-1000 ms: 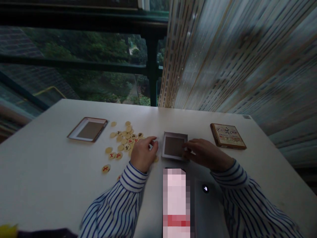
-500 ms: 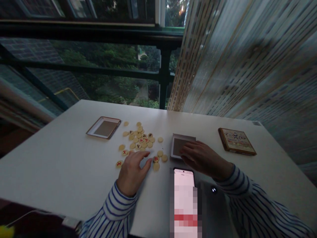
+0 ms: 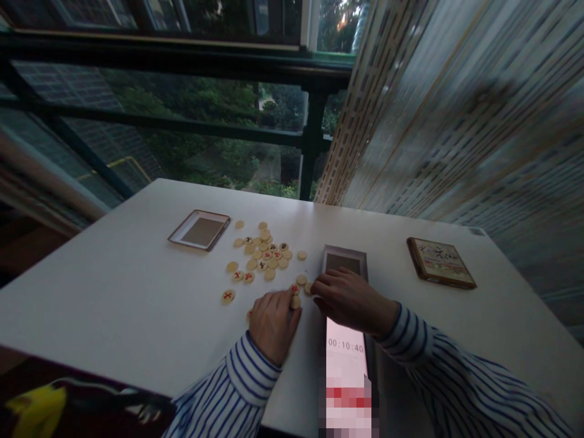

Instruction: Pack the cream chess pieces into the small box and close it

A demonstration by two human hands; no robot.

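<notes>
Round, cream-coloured Chinese chess pieces (image 3: 267, 255) are spread over the white table, several showing red or black characters. My left hand (image 3: 274, 322) is low over the nearest ones, its thumb and forefinger closed around a blank-faced piece (image 3: 295, 302). A red-marked piece (image 3: 294, 288) lies against those fingers. Another red-marked piece is mostly hidden behind the hand's left side. Bent fingers of my right hand (image 3: 349, 299) close at the edge of a plain piece (image 3: 308, 288); their grip is partly hidden. Behind that hand sits an open box tray (image 3: 365, 263), its near part covered.
A shallow open lid (image 3: 198, 231) lies at the left on the white table (image 3: 137, 292). At the right is a closed, illustrated box (image 3: 441, 263). Below my right hand, a lit phone (image 3: 345, 365) shows a timer. A curtain (image 3: 410, 121) hangs behind the table's right side.
My right hand has moved left from over the box tray to the nearest pieces. My left hand has moved right and closed around a piece. The phone screen now shows timer digits.
</notes>
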